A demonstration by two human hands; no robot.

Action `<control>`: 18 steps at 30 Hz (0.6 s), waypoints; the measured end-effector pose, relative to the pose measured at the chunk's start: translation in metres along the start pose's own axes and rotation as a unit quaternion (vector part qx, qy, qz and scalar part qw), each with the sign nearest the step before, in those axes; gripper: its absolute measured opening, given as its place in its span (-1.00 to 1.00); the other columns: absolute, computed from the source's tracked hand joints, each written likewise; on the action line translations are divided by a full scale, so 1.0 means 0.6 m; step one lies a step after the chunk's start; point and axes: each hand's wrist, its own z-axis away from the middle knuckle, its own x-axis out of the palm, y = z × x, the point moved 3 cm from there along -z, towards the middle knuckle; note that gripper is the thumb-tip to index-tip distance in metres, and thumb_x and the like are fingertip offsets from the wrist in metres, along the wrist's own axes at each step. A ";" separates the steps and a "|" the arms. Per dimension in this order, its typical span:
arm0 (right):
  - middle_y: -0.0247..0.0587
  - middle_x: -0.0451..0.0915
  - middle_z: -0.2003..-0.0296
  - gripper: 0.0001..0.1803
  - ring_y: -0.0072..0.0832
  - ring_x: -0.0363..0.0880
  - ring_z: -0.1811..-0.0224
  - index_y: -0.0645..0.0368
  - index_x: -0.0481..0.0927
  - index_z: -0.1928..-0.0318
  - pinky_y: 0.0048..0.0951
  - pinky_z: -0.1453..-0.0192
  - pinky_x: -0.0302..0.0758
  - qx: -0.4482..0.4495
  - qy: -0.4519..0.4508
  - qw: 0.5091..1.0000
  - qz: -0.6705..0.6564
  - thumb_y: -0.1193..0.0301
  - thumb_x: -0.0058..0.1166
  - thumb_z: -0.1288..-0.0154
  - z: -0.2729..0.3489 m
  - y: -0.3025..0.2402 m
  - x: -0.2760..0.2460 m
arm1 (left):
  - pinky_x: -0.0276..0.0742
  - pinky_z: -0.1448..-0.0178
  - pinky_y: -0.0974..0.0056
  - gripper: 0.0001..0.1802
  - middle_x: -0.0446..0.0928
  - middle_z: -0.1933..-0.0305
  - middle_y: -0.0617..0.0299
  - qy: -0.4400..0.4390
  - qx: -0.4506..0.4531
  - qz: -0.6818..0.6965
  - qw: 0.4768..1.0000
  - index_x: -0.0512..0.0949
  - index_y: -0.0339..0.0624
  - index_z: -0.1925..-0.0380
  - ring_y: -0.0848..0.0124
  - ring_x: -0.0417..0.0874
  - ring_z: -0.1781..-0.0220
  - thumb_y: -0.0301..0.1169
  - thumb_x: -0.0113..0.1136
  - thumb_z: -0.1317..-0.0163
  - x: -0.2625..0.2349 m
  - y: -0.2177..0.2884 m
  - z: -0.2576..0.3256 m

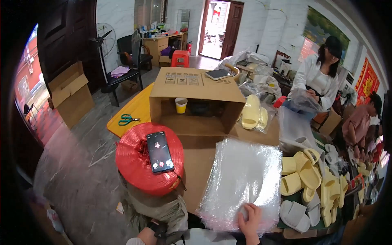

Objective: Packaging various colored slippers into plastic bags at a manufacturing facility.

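A stack of clear, flat plastic bags [245, 175] lies on the brown worktop [198, 163]. The right hand [250, 220] rests on its near edge, fingers partly curled; grip cannot be determined. Beyond the left forearm [146, 236], finger state cannot be determined. Adjacent left: round red twine roll [130, 163] bearing a black smartphone [159, 150]. Adjacent right: yellow slippers [290, 183].

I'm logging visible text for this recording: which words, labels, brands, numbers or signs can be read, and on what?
Wording is not copied here; only where it stands.
Cardboard box: dark characters and handling symbols on top.
Red wall banner: gold characters, bent near the rim.
Black phone on the red roll: screen text too small to read.
Clear plastic bags: no print I can make out.
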 end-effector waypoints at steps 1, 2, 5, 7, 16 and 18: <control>0.00 0.53 -0.11 -0.55 -0.02 0.45 -0.15 0.17 0.60 -0.09 -0.04 -0.25 0.38 0.010 0.005 1.000 -0.014 0.33 0.31 -0.19 0.002 0.004 0.000 | 0.61 -0.05 -0.03 -0.67 0.72 0.13 -0.06 -0.004 -0.005 -0.002 1.000 0.73 -0.13 0.08 -0.07 0.71 0.04 -0.26 0.14 -0.27 0.002 -0.001 0.010; 0.00 0.53 -0.11 -0.55 -0.02 0.45 -0.15 0.17 0.60 -0.09 -0.04 -0.25 0.38 0.009 0.000 1.000 -0.016 0.33 0.31 -0.19 0.001 0.003 -0.001 | 0.62 -0.05 -0.03 -0.67 0.72 0.13 -0.06 -0.009 -0.010 -0.003 1.000 0.73 -0.13 0.08 -0.07 0.71 0.04 -0.26 0.14 -0.27 0.005 -0.001 0.020; 0.00 0.53 -0.11 -0.55 -0.01 0.44 -0.16 0.18 0.59 -0.09 -0.03 -0.27 0.37 -0.004 0.001 1.000 -0.008 0.33 0.31 -0.20 -0.006 -0.003 -0.003 | 0.62 -0.06 -0.03 -0.67 0.72 0.13 -0.06 -0.020 -0.025 -0.010 0.999 0.73 -0.12 0.08 -0.07 0.71 0.03 -0.26 0.14 -0.27 0.000 -0.001 0.052; 0.01 0.52 -0.11 -0.55 0.00 0.43 -0.17 0.20 0.59 -0.09 -0.02 -0.27 0.37 0.006 -0.002 1.000 -0.010 0.34 0.31 -0.20 -0.005 0.001 0.001 | 0.62 -0.06 -0.02 -0.67 0.72 0.13 -0.05 -0.026 -0.035 -0.014 0.999 0.73 -0.11 0.07 -0.06 0.71 0.02 -0.26 0.13 -0.27 -0.004 -0.002 0.072; 0.03 0.52 -0.12 -0.56 0.02 0.41 -0.19 0.19 0.58 -0.11 -0.01 -0.32 0.32 0.004 -0.008 1.000 -0.013 0.38 0.27 -0.21 -0.006 -0.015 -0.004 | 0.62 -0.07 -0.02 -0.67 0.72 0.13 -0.04 -0.050 -0.083 -0.037 0.995 0.74 -0.08 0.07 -0.06 0.71 0.00 -0.25 0.13 -0.27 -0.060 0.010 0.191; 0.03 0.52 -0.12 -0.56 0.02 0.42 -0.18 0.19 0.59 -0.11 0.00 -0.31 0.34 0.004 -0.004 1.000 -0.014 0.38 0.27 -0.21 -0.005 -0.022 -0.013 | 0.62 -0.08 -0.01 -0.67 0.73 0.13 -0.04 -0.055 -0.086 -0.051 0.993 0.74 -0.07 0.07 -0.06 0.71 0.00 -0.25 0.12 -0.27 -0.082 0.030 0.224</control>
